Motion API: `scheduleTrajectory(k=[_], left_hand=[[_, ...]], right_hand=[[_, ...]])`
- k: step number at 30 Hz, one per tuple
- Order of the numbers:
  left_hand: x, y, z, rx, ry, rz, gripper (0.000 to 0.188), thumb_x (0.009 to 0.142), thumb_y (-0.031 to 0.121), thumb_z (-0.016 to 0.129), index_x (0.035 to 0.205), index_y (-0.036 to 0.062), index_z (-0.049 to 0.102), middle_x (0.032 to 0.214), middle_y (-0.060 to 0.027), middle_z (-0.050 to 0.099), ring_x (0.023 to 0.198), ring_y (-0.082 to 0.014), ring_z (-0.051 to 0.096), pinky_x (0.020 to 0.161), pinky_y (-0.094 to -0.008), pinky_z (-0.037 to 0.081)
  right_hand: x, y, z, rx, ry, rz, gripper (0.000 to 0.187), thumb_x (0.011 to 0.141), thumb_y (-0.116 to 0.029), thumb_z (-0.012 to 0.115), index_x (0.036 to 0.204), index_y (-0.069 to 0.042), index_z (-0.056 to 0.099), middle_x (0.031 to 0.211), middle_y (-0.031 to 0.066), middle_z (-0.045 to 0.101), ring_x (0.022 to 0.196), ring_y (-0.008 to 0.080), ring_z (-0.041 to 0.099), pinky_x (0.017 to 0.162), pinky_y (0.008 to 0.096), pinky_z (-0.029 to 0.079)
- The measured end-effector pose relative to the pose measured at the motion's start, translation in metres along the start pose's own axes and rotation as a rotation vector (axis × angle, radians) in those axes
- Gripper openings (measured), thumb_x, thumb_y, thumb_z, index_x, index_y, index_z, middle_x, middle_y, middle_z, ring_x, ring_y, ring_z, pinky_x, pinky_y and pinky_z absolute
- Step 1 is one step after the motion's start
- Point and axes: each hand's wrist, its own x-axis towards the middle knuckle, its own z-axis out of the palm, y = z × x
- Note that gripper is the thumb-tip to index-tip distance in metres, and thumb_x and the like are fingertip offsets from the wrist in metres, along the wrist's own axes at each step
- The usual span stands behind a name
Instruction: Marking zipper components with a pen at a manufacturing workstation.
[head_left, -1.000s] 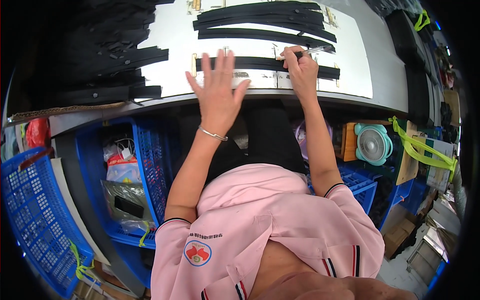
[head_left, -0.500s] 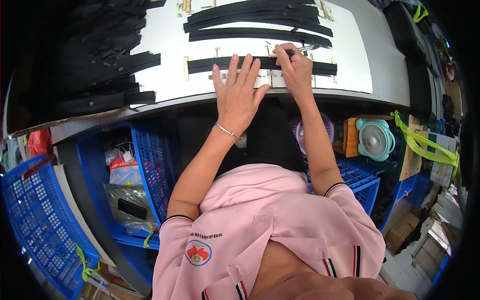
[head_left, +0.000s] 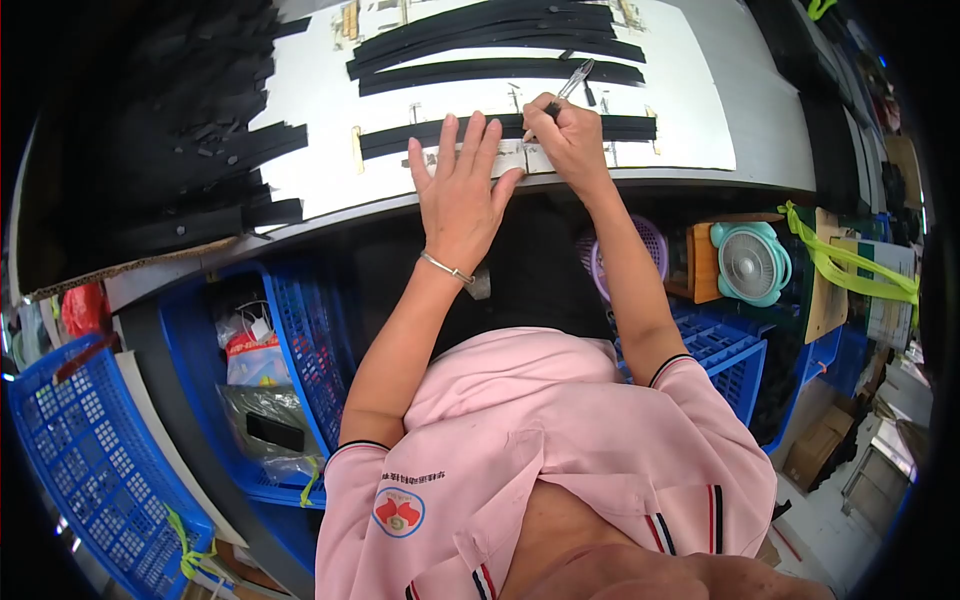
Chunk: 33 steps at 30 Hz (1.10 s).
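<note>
A black fabric-like strip (head_left: 628, 128) lies crosswise on the white board (head_left: 690, 100), near its front edge. My left hand (head_left: 462, 195) rests on the strip's left half, fingers spread and holding nothing. In my right hand (head_left: 570, 145) a pen with a clear barrel (head_left: 577, 78) is gripped, its tip end down by the strip's lower edge, just right of my left hand. Pen marks and bits of yellowish tape show on the board around the strip. Farther back, a single black strip (head_left: 490, 72) and a stack of several more (head_left: 490, 32) lie across the board.
Left of the board is a big heap of black strips (head_left: 130, 140) on cardboard. Below the table stand blue plastic crates (head_left: 310, 360), one with bags and a dark phone (head_left: 274, 431). A teal fan (head_left: 750, 262) and a purple basket (head_left: 650, 250) are on the right.
The pen has swung more upright, and its tip end has come down to the strip's lower edge. My left hand stays flat on the strip. The whole view has shifted slightly.
</note>
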Motion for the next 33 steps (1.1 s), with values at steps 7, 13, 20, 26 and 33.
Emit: scheduleTrajectory(k=[7, 13, 20, 26, 33], left_hand=[[-0.003, -0.001, 0.000, 0.030, -0.003, -0.004, 0.057, 0.094, 0.041, 0.068, 0.142, 0.0131, 0.056, 0.148, -0.0055, 0.054, 0.145, -0.0297, 0.038, 0.119, -0.0605, 0.016], [-0.001, 0.000, -0.001, 0.032, -0.012, 0.003, 0.058, 0.094, 0.042, 0.068, 0.143, 0.0131, 0.056, 0.150, -0.0058, 0.053, 0.146, -0.0297, 0.038, 0.120, -0.0595, 0.013], [0.007, 0.014, -0.003, -0.046, 0.015, -0.034, 0.053, 0.094, 0.032, 0.070, 0.141, 0.0109, 0.056, 0.147, -0.0084, 0.054, 0.146, -0.0317, 0.038, 0.119, -0.0606, 0.014], [0.055, 0.056, 0.027, -0.352, 0.173, 0.135, 0.024, 0.089, 0.019, 0.074, 0.112, 0.0099, 0.075, 0.123, -0.0075, 0.069, 0.123, -0.0285, 0.058, 0.112, -0.0481, 0.033], [0.079, 0.072, 0.062, -0.421, 0.172, 0.125, 0.010, 0.081, 0.011, 0.076, 0.090, 0.0075, 0.077, 0.101, -0.0025, 0.071, 0.101, -0.0233, 0.060, 0.093, -0.0395, 0.041]], right_hand=[[-0.008, -0.025, -0.049, 0.300, 0.199, 0.164, 0.018, 0.101, -0.016, 0.061, 0.100, -0.002, 0.073, 0.069, -0.0006, 0.062, 0.058, 0.0026, 0.046, 0.052, 0.0198, 0.037], [-0.001, 0.012, -0.097, 0.091, 0.191, 0.158, 0.015, 0.099, -0.014, 0.064, 0.092, -0.003, 0.071, 0.073, -0.0019, 0.062, 0.061, 0.0026, 0.044, 0.055, 0.0209, 0.036], [-0.005, 0.024, -0.098, 0.044, 0.164, 0.179, 0.016, 0.099, -0.017, 0.064, 0.090, -0.003, 0.067, 0.075, -0.0023, 0.058, 0.070, 0.0050, 0.051, 0.062, 0.0197, 0.038], [-0.005, 0.031, -0.098, 0.006, 0.163, 0.145, 0.020, 0.097, -0.017, 0.067, 0.087, 0.000, 0.069, 0.067, -0.0011, 0.059, 0.059, 0.0035, 0.048, 0.054, 0.0228, 0.039], [-0.005, 0.031, -0.096, -0.014, 0.156, 0.100, 0.022, 0.097, -0.018, 0.067, 0.087, 0.001, 0.068, 0.067, -0.0011, 0.059, 0.059, 0.0034, 0.048, 0.053, 0.0238, 0.039]])
